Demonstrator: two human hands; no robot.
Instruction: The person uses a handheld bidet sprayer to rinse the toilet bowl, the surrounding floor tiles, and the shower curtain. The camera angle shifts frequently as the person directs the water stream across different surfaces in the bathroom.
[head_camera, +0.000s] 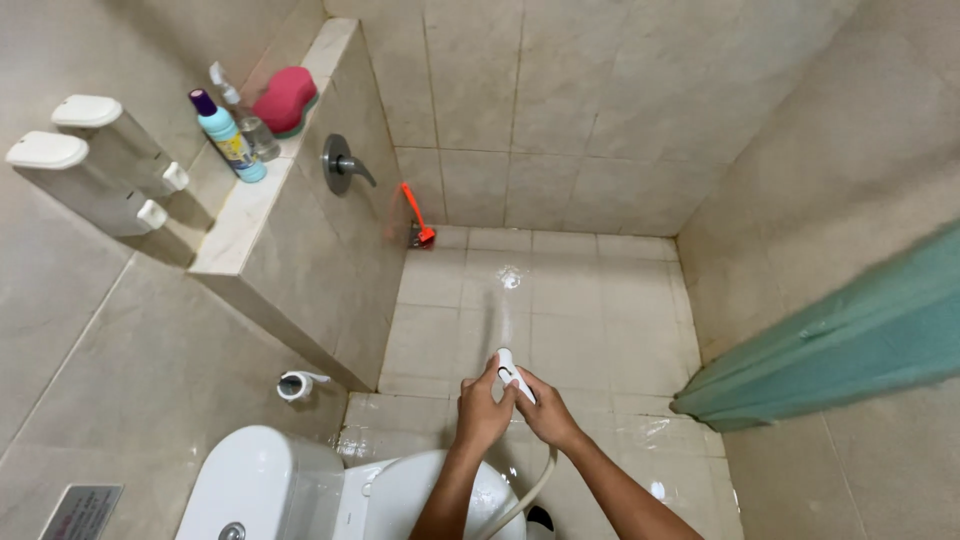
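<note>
A white hand-held sprayer (507, 369) with a pale hose (530, 488) points at the tiled shower floor (560, 300). Both hands hold it. My left hand (482, 408) wraps its left side, and my right hand (546, 410) grips its right side with the thumb on the trigger. A thin stream of water leaves the nozzle and splashes on the floor at a wet spot (510, 277). The tiles nearest my hands look wet and shiny.
A white toilet (300, 490) sits below my arms, with a paper roll (296, 384) on the wall. A ledge (250, 210) carries a blue bottle (228, 135), a spray bottle (248, 122) and a pink sponge (286, 98). An orange brush (416, 218) leans in the corner; a teal curtain (850, 340) hangs right.
</note>
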